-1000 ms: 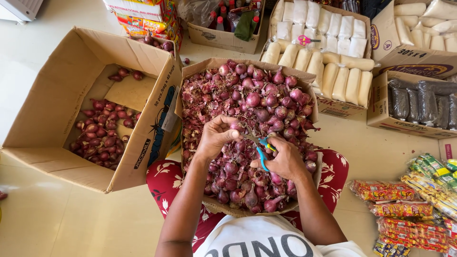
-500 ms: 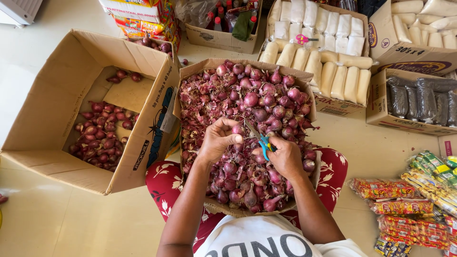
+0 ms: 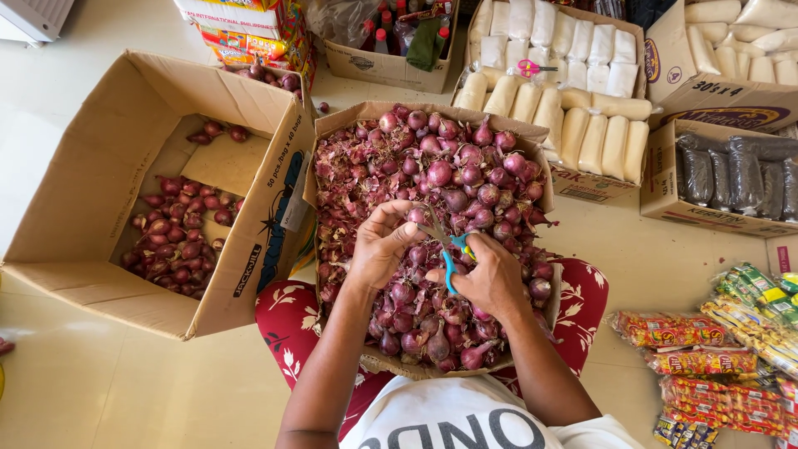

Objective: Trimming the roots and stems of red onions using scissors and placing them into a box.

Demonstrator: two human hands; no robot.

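Two hands point(image 3: 432, 262), papery round shallots point(image 3: 465, 179), scissors point(image 3: 449, 249).

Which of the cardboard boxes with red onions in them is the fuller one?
The box on the lap, under both hands, is heaped with onions and loose skins. The bigger box to its left holds one thin layer, its bottom partly bare.

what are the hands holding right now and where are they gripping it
The right hand holds small scissors by their blue handles. The left hand pinches a red shallot at the blades; the exact grip cannot be told.
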